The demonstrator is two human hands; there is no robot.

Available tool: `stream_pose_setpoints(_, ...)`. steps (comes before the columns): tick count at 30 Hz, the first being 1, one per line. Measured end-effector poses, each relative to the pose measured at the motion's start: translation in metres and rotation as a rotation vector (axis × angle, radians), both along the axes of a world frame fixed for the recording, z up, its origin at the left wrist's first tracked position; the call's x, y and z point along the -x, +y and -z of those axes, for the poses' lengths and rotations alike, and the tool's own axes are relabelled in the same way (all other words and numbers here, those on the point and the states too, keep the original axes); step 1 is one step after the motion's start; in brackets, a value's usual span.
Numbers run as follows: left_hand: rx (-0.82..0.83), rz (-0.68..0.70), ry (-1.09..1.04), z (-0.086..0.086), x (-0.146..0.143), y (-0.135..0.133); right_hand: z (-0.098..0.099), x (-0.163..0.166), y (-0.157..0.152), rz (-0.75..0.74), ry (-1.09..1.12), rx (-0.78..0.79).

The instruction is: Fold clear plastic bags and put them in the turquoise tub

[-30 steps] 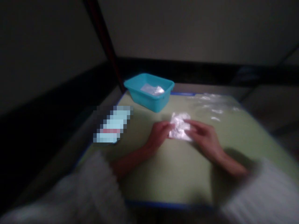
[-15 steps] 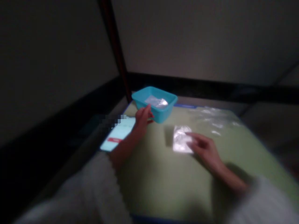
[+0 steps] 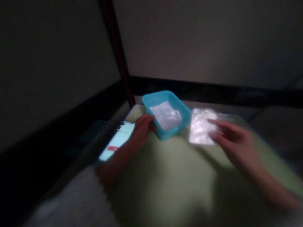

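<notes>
My right hand [image 3: 233, 135] pinches the right side of a shiny, see-through plastic bag [image 3: 201, 127], held up above the table beside the basket. The fingers of my left hand [image 3: 144, 124] are closed on the near left rim of a turquoise plastic basket [image 3: 175, 99], which tilts toward me. Inside the basket lie whitish, shiny plastic bags [image 3: 165, 115]; how many, I cannot tell.
A phone [image 3: 119, 138] with a lit screen lies at the table's left edge, partly behind my left forearm. More clear plastic [image 3: 226, 117] lies behind my right hand on the green tabletop [image 3: 165, 176]. Walls rise behind and at left.
My left hand has taken hold of the basket rim; the basket has moved right and nearer and tipped toward me. My right hand has lifted the plastic bag up and to the right.
</notes>
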State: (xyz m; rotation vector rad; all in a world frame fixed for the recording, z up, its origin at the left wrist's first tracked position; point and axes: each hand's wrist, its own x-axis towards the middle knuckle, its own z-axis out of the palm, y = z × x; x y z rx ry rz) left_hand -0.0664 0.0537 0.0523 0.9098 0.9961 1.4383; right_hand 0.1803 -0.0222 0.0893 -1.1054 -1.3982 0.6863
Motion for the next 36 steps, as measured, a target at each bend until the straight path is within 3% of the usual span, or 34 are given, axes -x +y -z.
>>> stream_pose_setpoints(4, 0.024, 0.160, 0.004, -0.004, -0.003, -0.028, -0.029, -0.001, 0.008, -0.005, -0.069, -0.082)
stream_pose_setpoints(7, 0.055, 0.287, 0.023, 0.001, -0.006, -0.043, -0.037, -0.002, 0.013, -0.032, -0.151, -0.080)
stream_pose_setpoints(13, 0.174, 0.364, 0.030, 0.001, -0.015, -0.061, -0.032, -0.003, 0.018, -0.086, -0.303, -0.063)
stream_pose_setpoints(17, 0.151, 0.412, 0.054, -0.005, -0.019, -0.065, -0.028, -0.002, 0.019, -0.061, -0.434, -0.112)
stream_pose_setpoints(23, 0.118, 0.445, 0.088, -0.004, -0.019, -0.066, -0.022, -0.001, 0.021, -0.033, -0.465, -0.209)
stream_pose_setpoints(30, 0.123, 0.471, 0.106, -0.009, -0.020, -0.069, -0.027, -0.002, 0.016, 0.056, -0.793, -0.460)
stream_pose_setpoints(36, 0.143, 0.503, 0.122, -0.010, -0.020, -0.069, -0.034, -0.004, 0.013, -0.058, -0.885, -0.496)
